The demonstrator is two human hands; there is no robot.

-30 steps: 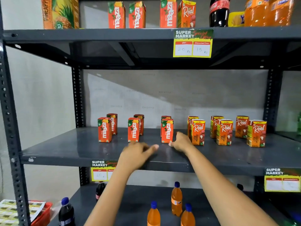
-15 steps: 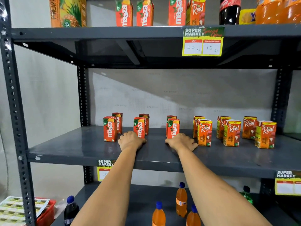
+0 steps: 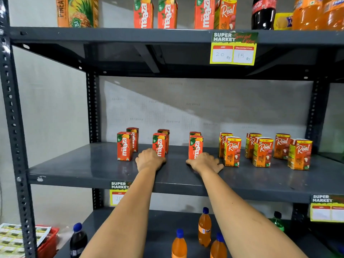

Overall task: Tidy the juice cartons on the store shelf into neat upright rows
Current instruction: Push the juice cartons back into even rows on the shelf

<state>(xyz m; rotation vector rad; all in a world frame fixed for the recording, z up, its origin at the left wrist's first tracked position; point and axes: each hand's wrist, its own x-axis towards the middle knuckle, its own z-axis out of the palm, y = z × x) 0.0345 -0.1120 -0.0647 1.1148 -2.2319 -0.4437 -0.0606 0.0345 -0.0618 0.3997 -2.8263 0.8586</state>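
Note:
On the grey middle shelf (image 3: 83, 168) red Maaza cartons stand upright in three short front-to-back pairs: left pair (image 3: 124, 146), middle pair (image 3: 159, 143), right pair (image 3: 195, 145). To their right, orange Real cartons (image 3: 263, 152) stand upright in three similar pairs, the last one (image 3: 299, 154) near the right post. My left hand (image 3: 149, 161) lies palm down on the shelf against the base of the middle Maaza front carton. My right hand (image 3: 204, 162) lies flat, fingers spread, at the base of the right Maaza front carton. Neither hand grips anything.
The shelf above carries Maaza cartons (image 3: 143, 13), a Real carton (image 3: 226, 13), a pineapple pack (image 3: 78, 12) and soda bottles (image 3: 263, 13); a yellow price tag (image 3: 233, 48) hangs from its edge. Orange soda bottles (image 3: 204, 228) stand on the shelf below. A red basket (image 3: 46, 244) sits lower left.
Both hands moved forward and settled on the shelf at the bases of the middle and right Maaza cartons. The view shifted closer and slightly left. No carton moved.

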